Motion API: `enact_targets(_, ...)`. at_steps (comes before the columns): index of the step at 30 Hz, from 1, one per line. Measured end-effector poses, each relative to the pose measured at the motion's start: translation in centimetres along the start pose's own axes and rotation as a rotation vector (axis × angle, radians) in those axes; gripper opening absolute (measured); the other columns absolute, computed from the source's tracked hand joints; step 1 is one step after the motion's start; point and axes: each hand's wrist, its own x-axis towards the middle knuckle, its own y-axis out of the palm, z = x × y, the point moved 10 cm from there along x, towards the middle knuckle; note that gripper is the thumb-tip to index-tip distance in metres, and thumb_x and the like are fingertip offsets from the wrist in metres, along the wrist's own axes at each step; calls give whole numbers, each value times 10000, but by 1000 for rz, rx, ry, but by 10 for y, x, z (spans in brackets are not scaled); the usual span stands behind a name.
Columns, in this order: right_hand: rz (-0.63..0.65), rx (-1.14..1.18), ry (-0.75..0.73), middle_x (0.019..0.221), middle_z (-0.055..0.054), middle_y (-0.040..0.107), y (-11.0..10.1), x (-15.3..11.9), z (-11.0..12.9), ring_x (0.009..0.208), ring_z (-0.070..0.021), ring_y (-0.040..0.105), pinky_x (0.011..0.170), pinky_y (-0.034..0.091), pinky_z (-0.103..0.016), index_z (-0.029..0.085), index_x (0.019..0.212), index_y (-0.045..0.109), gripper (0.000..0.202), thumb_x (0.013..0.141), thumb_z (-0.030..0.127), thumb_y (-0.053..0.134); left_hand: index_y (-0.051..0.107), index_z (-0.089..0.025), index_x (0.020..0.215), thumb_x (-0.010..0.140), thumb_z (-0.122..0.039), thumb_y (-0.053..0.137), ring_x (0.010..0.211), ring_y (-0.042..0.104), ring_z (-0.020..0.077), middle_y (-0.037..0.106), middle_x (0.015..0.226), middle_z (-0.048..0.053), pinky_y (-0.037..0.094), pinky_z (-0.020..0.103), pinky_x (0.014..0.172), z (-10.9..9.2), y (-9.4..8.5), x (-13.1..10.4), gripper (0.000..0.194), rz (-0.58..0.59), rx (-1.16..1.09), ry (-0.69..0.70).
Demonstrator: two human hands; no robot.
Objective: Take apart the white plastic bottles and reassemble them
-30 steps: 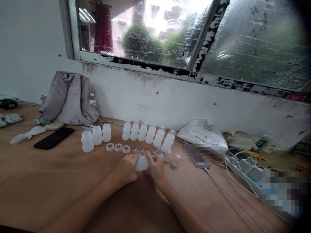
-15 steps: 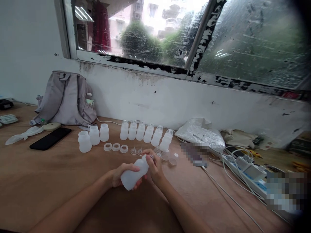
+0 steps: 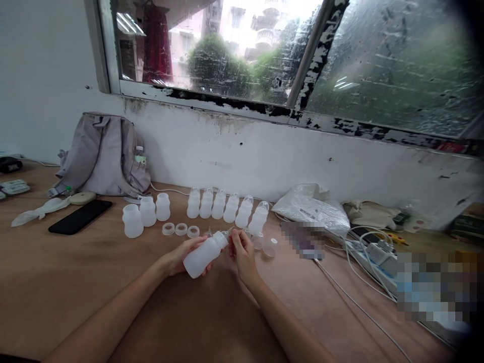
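Note:
My left hand [image 3: 179,257] is wrapped round a frosted white baby bottle [image 3: 202,257], tilted with its neck up and to the right. A clear nipple [image 3: 228,233] shows at the bottle's neck. My right hand [image 3: 244,254] pinches at the nipple's tip, its fingers partly hiding it. Beyond my hands stand several capped baby bottles [image 3: 231,209] in a row. Three bottles without tops [image 3: 132,223] stand to the left, with three collar rings [image 3: 181,229] lying beside them. Clear caps [image 3: 269,250] lie just past my right hand.
A black phone [image 3: 80,218] and a grey backpack [image 3: 100,156] are at the left. On the right lie a plastic-wrapped package [image 3: 312,209], a charging cable [image 3: 355,305] and a power strip [image 3: 381,269] with plugs. The wall and window close off the table's far side.
My right hand has shifted from around the bottle's neck to a pinch at the nipple's tip. The bottle in my left hand has moved slightly up and left.

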Motion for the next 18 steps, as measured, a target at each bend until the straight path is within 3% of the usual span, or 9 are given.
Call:
enact_targets(4,-13,69,84,493,77,369,-1,4,-11,371,-63,329,352,236,-199,195,617,435,299,772,440,508,554,-83,947,795,-522,314,513,555,156,605,636,74,384,240,489,3,1,2,523,8,65,-11)
enact_targets(8,-37,66,60,478,75,376,-5,6,-11,379,-61,334,354,237,-194,182,636,485,264,757,411,535,567,-90,871,794,-519,331,527,560,152,608,657,77,388,235,487,2,2,0,496,5,86,-10)
enact_targets(12,-98,69,38,487,70,386,-12,3,-6,392,-72,347,358,260,-195,185,769,542,210,769,393,516,564,-94,904,784,-528,401,580,569,144,611,706,77,408,227,516,-2,-6,-1,480,-101,84,24)
enact_targets(14,-157,112,27,505,72,383,-18,2,-3,392,-74,345,354,269,-193,198,800,529,192,776,386,503,535,-122,960,771,-519,450,627,575,141,613,770,69,419,222,537,-16,-17,-1,448,-216,88,172)
enact_targets(18,-249,173,28,562,67,396,-26,2,-3,393,-74,340,336,267,-192,216,775,488,163,771,379,496,421,-184,1036,694,-415,610,804,581,167,598,916,54,451,258,676,-57,-37,-17,454,-459,269,594)
